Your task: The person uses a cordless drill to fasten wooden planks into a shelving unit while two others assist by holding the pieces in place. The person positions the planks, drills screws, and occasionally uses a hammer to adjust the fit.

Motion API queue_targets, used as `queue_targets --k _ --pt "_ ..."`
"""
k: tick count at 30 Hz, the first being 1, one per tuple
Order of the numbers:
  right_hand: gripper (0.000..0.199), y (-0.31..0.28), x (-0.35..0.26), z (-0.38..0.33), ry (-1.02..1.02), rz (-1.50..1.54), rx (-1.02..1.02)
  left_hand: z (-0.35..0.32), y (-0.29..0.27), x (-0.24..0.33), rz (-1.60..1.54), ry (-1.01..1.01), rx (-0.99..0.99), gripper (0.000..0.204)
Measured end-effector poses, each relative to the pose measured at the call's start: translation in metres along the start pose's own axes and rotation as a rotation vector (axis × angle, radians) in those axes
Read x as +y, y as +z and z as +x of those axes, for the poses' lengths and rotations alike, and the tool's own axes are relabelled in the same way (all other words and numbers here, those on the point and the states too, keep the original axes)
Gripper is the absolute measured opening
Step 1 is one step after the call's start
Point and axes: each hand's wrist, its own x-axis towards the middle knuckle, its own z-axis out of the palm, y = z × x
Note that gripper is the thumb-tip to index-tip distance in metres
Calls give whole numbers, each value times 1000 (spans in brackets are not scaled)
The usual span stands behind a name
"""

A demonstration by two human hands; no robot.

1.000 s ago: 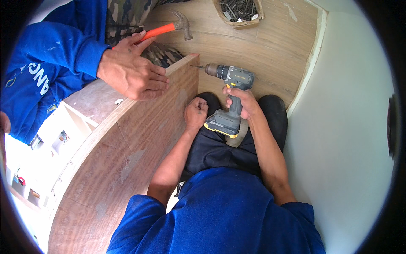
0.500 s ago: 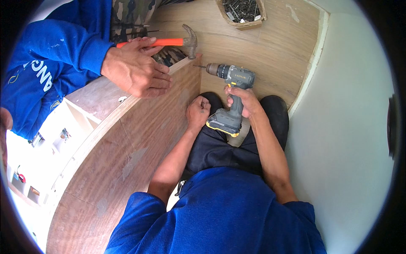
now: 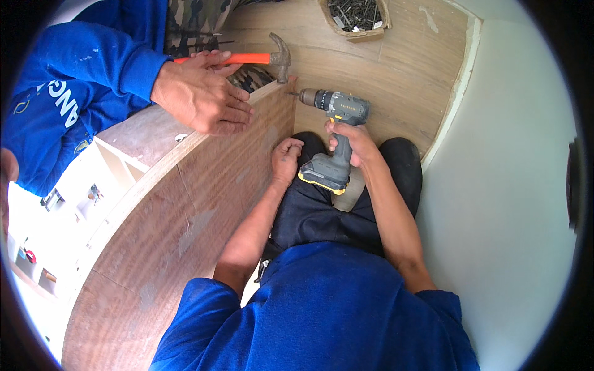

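My right hand grips the handle of a grey and black cordless drill with yellow trim. Its bit points left, with the tip at the far end of the wooden panel; whether it has gone into the wood I cannot make out. My left hand rests by my left knee beside the panel, its fingers curled; what they may hold is hidden. Across the panel's top edge, a co-worker's hand lies near an orange-handled claw hammer, whose head stands at the panel's far corner.
A torn cardboard box of dark screws stands on the wood-look floor at the far side. A pale wall rises close on my right. The co-worker in a blue sleeve leans in from the left, above white shelving.
The drill and my right hand have shifted slightly left, bringing the bit up to the panel's end. My left hand and the co-worker's hand have barely moved.
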Motion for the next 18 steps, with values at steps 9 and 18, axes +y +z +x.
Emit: queue_targets --k 9,18 --pt "17 3 0 2 -2 31 33 -5 -3 13 -190 -143 -74 30" --pt "14 3 4 8 14 27 35 -5 -2 6 -157 -91 -78 32"
